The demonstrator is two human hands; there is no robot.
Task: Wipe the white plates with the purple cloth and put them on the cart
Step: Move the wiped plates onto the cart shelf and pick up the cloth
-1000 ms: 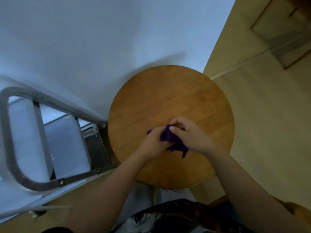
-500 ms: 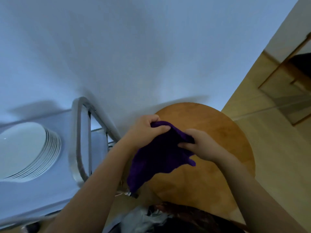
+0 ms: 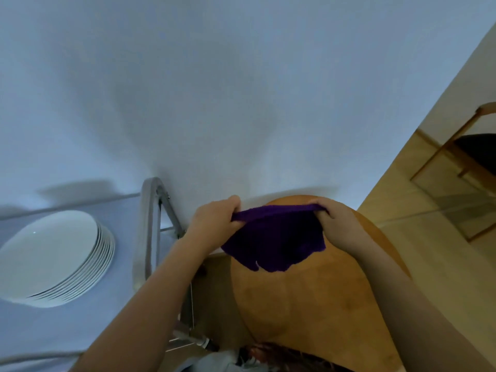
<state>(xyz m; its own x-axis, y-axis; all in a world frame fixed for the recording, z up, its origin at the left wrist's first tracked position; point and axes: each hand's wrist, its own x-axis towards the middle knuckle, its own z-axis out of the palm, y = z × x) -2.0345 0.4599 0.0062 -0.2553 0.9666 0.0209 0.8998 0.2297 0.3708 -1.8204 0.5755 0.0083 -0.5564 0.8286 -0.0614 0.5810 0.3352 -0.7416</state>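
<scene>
Plates [image 3: 51, 257] sitting stacked on cart [image 3: 150, 226] top, left. No writing readable. Left hand [image 3: 214, 224] and right hand [image 3: 336, 224] each pinching top edge of cloth [image 3: 276, 240], both grips curled tight on it, cloth hanging spread above round wooden bench [image 3: 316, 299]. White wall beyond; wood floor [image 3: 418, 200] and chair [image 3: 472, 157] lying far right.

Left hand [image 3: 214, 218]: raised, fingers curled, pinching one top corner of the purple fabric cloth [image 3: 276, 238].
Right hand [image 3: 336, 224]: level with it, fingers curled over the other corner.
Arms: both bare forearms reach forward, the cloth stretched between the fingertips, hanging below them.
</scene>
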